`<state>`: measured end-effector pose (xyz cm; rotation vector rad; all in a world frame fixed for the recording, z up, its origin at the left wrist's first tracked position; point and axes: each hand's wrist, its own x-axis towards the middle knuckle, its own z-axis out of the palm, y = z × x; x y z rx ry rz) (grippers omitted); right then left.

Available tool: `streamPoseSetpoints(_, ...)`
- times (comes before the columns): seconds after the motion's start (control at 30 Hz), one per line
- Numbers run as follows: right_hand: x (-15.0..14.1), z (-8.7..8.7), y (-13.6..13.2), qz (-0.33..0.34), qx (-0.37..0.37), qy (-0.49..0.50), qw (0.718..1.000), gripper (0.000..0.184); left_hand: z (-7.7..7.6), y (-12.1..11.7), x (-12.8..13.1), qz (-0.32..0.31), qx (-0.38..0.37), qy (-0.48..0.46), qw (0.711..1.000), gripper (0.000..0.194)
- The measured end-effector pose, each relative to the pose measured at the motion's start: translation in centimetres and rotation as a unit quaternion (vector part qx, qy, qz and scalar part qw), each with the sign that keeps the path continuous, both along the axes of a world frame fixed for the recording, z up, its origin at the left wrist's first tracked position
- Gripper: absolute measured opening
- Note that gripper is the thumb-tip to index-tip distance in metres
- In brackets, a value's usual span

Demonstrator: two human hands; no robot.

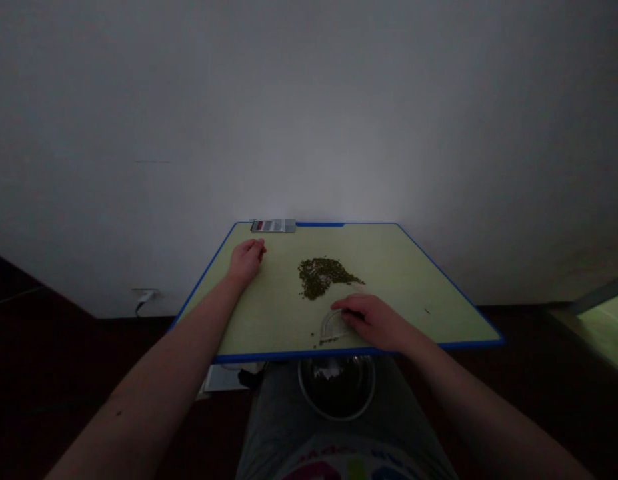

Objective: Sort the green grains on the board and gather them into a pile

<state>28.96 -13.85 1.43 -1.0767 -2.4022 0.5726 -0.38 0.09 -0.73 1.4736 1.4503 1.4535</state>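
Observation:
A loose heap of small greenish-brown beans (319, 277), which look like mung beans, lies mid-table. My right hand (373, 320) is near the table's front edge, its fingers closed on a clear plastic protractor (333, 325) held low over the tabletop. A few beans (329, 342) lie along the protractor's near edge. My left hand (247, 260) rests at the left of the table, fingers curled in, with nothing visible in it. Below the front edge, a metal bowl (339, 418) sits on my lap with a dark mass inside, too dim to make out.
The pale green folding-type table (403, 260) has a blue rim and stands against a white wall (329, 120). At its far left edge lies a phone (273, 226) with a lit screen. A plug (147, 295) with a cable is in the wall at left. One small dark speck (427, 310) lies at right.

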Motion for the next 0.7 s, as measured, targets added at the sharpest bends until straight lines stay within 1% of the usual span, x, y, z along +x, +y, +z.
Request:
streamPoseSetpoints(0.23,0.8,0.1,-1.0,-0.016,-0.028,0.029,0.999,0.03,0.2,-0.1,0.0,0.003,-0.005,0.015,1.0,0.033)
streamPoseSetpoints(0.37,1.2,-0.2,-1.3,-0.025,-0.048,0.041,0.998,0.029,0.2,0.0,-0.1,0.003,-0.007,0.014,1.0,0.033)
streamPoseSetpoints(0.53,1.5,-0.4,-1.5,-0.055,-0.077,0.047,0.994,0.028,0.3,-0.1,0.0,0.007,-0.008,0.011,1.0,0.032)
streamPoseSetpoints(0.7,2.1,-0.7,-1.8,-0.065,-0.093,0.063,0.992,0.028,0.3,-0.2,-0.1,0.004,-0.004,0.01,1.0,0.033)
